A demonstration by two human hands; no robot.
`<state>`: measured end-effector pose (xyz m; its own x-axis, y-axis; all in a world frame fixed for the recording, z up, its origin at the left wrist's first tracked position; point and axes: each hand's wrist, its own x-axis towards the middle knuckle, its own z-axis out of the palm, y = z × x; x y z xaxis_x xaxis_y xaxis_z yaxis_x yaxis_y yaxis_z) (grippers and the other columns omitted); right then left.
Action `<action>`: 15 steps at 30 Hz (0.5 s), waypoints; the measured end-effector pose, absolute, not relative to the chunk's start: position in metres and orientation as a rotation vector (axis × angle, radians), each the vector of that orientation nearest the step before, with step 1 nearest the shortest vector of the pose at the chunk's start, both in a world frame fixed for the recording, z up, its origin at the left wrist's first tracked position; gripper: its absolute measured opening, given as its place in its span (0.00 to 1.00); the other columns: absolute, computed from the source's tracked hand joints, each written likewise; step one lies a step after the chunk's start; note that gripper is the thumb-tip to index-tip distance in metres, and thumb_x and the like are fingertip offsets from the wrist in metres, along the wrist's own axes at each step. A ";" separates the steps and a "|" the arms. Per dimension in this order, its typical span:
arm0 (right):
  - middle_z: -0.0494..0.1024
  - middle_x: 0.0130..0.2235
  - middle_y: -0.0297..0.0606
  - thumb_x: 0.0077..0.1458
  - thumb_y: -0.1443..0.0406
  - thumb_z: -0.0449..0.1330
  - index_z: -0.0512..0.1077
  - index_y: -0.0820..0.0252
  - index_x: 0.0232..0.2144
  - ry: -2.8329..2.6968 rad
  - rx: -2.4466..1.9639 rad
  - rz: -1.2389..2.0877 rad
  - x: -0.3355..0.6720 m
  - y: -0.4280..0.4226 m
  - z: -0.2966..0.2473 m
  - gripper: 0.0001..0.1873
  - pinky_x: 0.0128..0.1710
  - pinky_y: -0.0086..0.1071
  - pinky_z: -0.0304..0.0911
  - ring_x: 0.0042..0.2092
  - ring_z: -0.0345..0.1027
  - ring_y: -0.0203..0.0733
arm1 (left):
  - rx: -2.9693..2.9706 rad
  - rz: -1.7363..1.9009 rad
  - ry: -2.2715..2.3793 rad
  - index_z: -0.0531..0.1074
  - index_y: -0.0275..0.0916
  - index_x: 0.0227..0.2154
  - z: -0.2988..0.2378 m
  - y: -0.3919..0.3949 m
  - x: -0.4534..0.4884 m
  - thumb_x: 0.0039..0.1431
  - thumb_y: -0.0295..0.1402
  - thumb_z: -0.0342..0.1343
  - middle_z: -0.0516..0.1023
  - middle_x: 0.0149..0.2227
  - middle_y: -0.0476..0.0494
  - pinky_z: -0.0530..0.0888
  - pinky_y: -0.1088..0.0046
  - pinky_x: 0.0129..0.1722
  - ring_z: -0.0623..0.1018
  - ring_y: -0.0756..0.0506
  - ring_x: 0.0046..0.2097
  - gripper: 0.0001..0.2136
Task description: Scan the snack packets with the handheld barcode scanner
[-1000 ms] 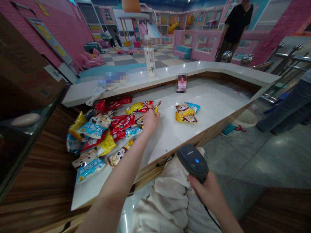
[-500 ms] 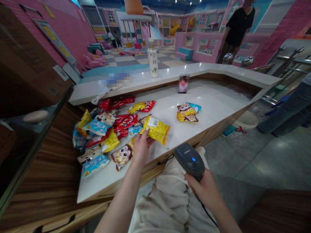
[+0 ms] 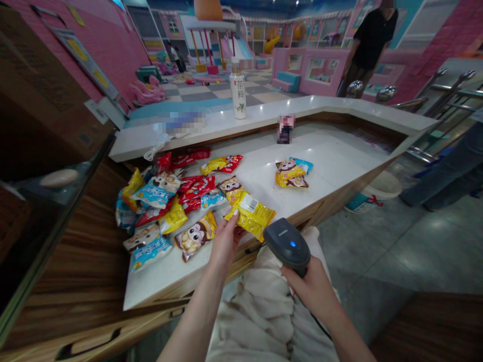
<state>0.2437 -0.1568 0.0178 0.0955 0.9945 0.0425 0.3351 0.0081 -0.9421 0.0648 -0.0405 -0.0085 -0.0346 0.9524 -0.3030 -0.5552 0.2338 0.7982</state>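
Yellow plastic snack packet (image 3: 252,213), one, pillow-shaped: lying in the grip of the left hand (image 3: 226,236) at the near edge of the white tabletop (image 3: 324,146), around midway along; its white barcode label (image 3: 249,203) is facing up. Whether its underside is touching the surface cannot be told.

Left hand: thumb pressing on the packet's upper face, other fingers reaching beneath, closing to the packet's thickness and pinching its left end.

Right hand (image 3: 309,281): fingers curling around the handle of a dark grey plastic barcode scanner (image 3: 287,244), one, its blue light glowing. The scanner is being held off the near edge, its nose showing just beside the packet's right end; contact cannot be made out. A thin dark cable (image 3: 320,327) is trailing below.

Heap of red, yellow and blue-and-white plastic snack packets (image 3: 156,191): occupying the left end of the tabletop, spreading from the far edge toward the near left corner.

Brown-and-yellow snack packet with a cartoon face (image 3: 196,236), one: lying by the near edge, left of the left hand. Similar cartoon-faced packet (image 3: 230,185), one: lying just behind the held packet.

Small cluster of yellow-and-brown and light-blue snack packets (image 3: 289,173): lying farther right, between far and near edges.

White-labelled bottle (image 3: 238,95), one: standing on the raised white ledge (image 3: 302,103) behind the far edge.
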 end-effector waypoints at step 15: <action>0.78 0.28 0.34 0.53 0.67 0.61 0.77 0.62 0.35 -1.469 -1.479 0.923 0.240 -0.150 0.025 0.07 0.30 0.29 0.63 0.31 0.71 0.42 | 0.586 1.306 0.914 0.77 0.41 0.48 -0.016 -0.046 0.066 0.51 0.40 0.68 0.80 0.50 0.40 0.75 0.67 0.49 0.79 0.43 0.50 0.21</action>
<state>0.2397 -0.1502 0.0254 0.0441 0.9975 0.0554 0.3827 0.0344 -0.9232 0.0655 -0.0458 -0.0157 0.0065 0.9721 -0.2343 -0.5532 0.1987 0.8090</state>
